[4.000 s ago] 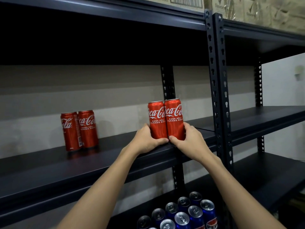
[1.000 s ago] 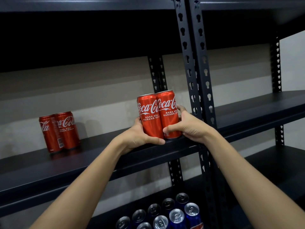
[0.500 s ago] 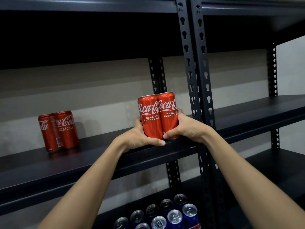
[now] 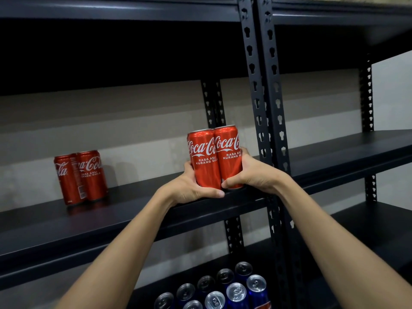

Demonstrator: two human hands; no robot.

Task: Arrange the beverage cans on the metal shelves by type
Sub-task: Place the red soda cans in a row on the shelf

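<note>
Your left hand [image 4: 191, 186] and right hand [image 4: 252, 172] clasp the red cans [image 4: 215, 157] between them; fingers curl round the bases; thumbs meet in front.

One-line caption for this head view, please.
Left hand and right hand grip paired red cola cans on the metal shelf.

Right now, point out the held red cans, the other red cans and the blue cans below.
held red cans [image 4: 215, 157], head view: front labels.
other red cans [image 4: 81, 177], head view: label.
blue cans [image 4: 236, 292], head view: a lid.
</note>
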